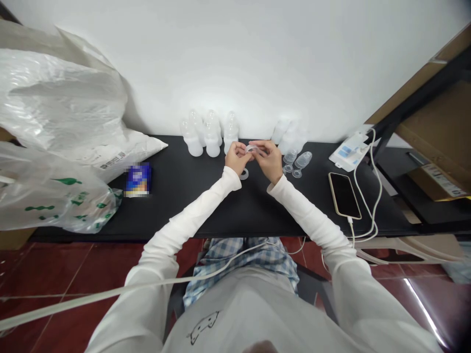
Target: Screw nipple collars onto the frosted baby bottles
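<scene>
My left hand (236,156) and my right hand (269,158) meet over the black table (206,206) near its far edge. Both pinch one small clear plastic part (252,148) between their fingertips. A clear ring (244,173) lies on the table just under my left hand. Several assembled translucent bottles (208,133) stand upright behind my left hand against the wall. More clear bottle parts (298,162) lie loose to the right of my right hand, with bottle bodies (289,135) behind them.
Large white plastic bags (62,137) cover the table's left end, with a small blue packet (139,179) beside them. A phone (344,195) on a white cable lies at the right, near a white charger box (349,151). Cardboard boxes sit on a black shelf (437,147) at far right.
</scene>
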